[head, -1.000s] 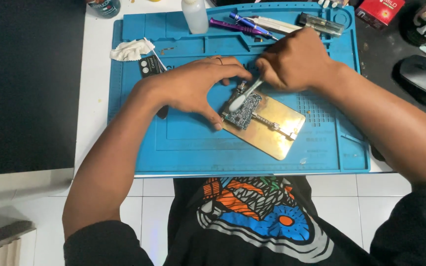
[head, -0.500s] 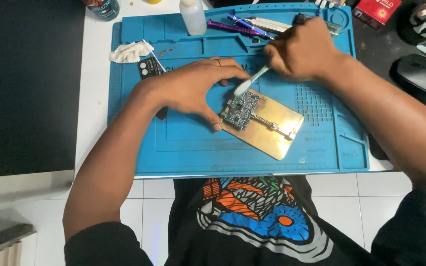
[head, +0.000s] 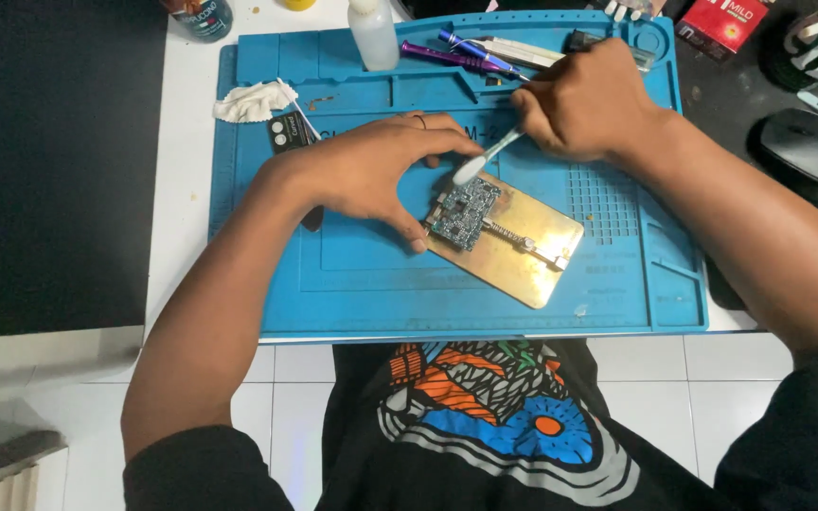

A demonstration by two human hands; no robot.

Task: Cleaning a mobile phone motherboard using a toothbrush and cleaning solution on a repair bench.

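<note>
**Brush over a clamped board**

At mid-frame on the blue mat [head: 352,284], a small board [head: 464,212] sits clamped at the left end of a brass plate [head: 532,255]. Risk — the plate could skid if the bracing eases, or a hard stroke could knock parts loose. Left hand [head: 371,175] arches over the board's left side, fingers [head: 418,241] spread and pressing beside it, gripping nothing. Right hand [head: 584,104] is clenched on a brush [head: 485,159] — white head just above the board's upper edge.

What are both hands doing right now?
Left hand: open, fingers bracing the circuit board on its gold plate.
Right hand: closed, holding a white brush.
</note>
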